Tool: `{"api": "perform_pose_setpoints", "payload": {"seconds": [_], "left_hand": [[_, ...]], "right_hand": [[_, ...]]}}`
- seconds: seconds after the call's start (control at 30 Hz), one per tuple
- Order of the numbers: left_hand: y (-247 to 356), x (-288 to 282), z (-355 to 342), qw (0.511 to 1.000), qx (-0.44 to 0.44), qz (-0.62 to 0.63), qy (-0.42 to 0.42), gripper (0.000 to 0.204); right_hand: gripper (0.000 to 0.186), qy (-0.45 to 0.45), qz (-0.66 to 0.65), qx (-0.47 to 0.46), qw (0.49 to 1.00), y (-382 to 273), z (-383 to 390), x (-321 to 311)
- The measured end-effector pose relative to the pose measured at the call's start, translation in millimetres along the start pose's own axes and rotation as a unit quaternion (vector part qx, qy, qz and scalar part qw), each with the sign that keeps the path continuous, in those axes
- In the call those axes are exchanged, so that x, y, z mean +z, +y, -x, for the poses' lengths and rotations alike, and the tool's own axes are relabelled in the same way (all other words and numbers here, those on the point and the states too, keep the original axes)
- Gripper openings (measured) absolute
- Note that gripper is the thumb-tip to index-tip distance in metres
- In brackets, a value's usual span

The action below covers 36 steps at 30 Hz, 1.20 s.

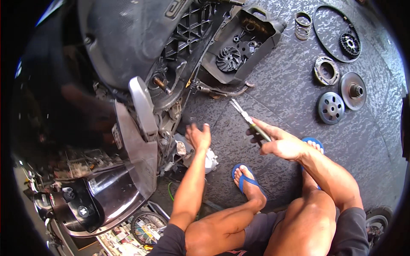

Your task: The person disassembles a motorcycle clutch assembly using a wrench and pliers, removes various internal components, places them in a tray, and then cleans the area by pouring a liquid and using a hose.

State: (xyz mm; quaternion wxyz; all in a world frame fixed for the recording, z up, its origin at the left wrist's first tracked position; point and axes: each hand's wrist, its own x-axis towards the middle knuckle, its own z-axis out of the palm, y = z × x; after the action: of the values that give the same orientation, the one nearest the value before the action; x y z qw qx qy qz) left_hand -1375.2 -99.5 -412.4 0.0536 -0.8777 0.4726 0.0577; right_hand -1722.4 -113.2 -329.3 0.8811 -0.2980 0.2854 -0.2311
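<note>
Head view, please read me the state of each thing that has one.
Left hand: open, blurred, nothing visible in it
Right hand: closed around the tool
Tool: held, prongs at the tip spread
Container: open, parts inside
Fan wheel: lying in the container
Spring: loose, uncompressed
Belt: off, looped on the floor
Drum: lying flat
Shaft: exposed
Sandals: worn

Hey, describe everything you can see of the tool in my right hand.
The tool is slim, with two pale, metallic-looking prongs, slightly apart at their tips, and a dark greenish handle. It slants up and leftward in the picture, prongs foremost, above the dark mottled floor. Your right hand grips the handle; the prongs appear to touch nothing. Finer details are too small to tell.
</note>
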Motion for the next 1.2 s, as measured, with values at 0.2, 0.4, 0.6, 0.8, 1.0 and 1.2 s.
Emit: {"api": "perform_pose_setpoints", "payload": {"seconds": [0.2,0.4,0.6,0.8,1.0,1.2], "left_hand": [[69,-82,53,0.763,0.023,0.613,-0.203,0.049],[118,-136,27,0.688,0.012,0.711,-0.141,0.058],[120,-143,8,0.712,0.036,0.69,-0.121,0.048],[125,-150,4,0.715,0.029,0.69,-0.108,0.048],[122,-148,0,0.718,0.022,0.689,-0.099,0.048],[124,-148,-3,0.678,-0.006,0.728,-0.104,0.047]], "right_hand": [[0.092,0.003,0.224,-0.101,0.969,-48,-81,34],[0.078,-0.042,0.118,-0.124,0.984,-72,-123,50],[0.084,-0.088,0.026,-0.041,0.995,-91,-146,41],[0.08,-0.07,0.021,-0.074,0.995,-84,-160,49],[0.079,-0.065,0.025,-0.065,0.995,-88,-162,53],[0.078,-0.012,0.073,-0.065,0.995,-102,-155,62]]}}
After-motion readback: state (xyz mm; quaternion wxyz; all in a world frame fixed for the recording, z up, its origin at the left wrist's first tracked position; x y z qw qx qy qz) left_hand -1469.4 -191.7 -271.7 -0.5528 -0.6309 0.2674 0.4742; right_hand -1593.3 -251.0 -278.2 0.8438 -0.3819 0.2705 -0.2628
